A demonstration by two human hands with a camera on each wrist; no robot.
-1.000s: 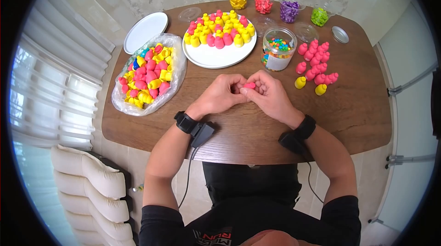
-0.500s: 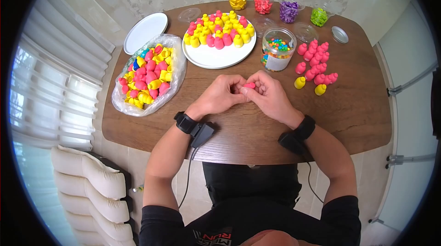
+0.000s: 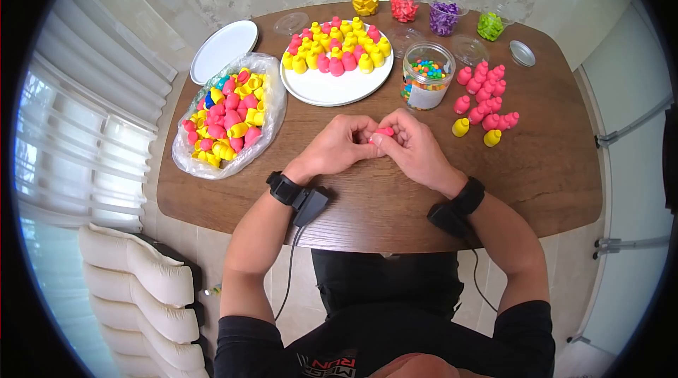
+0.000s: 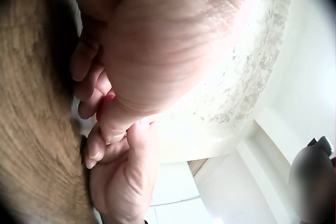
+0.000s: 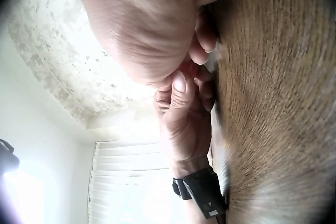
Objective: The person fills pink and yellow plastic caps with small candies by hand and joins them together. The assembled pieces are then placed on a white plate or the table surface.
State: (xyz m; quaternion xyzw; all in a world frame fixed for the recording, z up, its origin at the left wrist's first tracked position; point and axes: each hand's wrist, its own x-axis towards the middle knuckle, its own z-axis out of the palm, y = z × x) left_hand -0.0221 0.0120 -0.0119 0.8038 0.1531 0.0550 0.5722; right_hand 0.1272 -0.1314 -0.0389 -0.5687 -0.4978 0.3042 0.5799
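Both hands meet above the table's middle, fingers curled around one small pink piece [image 3: 384,132]. My left hand [image 3: 344,144] grips it from the left, and my right hand [image 3: 415,146] pinches it from the right, thumbs close together. In the left wrist view only a red-pink sliver [image 4: 106,103] shows between the fingers; the rest is covered. Ahead stands a white plate [image 3: 332,96] with several yellow and pink bottle-shaped pieces. A clear jar [image 3: 426,94] of small multicoloured bits stands just beyond my right hand.
An open plastic bag [image 3: 185,159] of loose pieces lies at left, by a white lid [image 3: 224,50]. Several pink pieces [image 3: 487,88] and two yellow ones stand at right. Tubs of yellow, red, purple [image 3: 444,19] and green bits line the back edge, among clear lids.
The fingers have shifted slightly around the pink piece, and its visible part looks a little different. Both hands stay in the same place.
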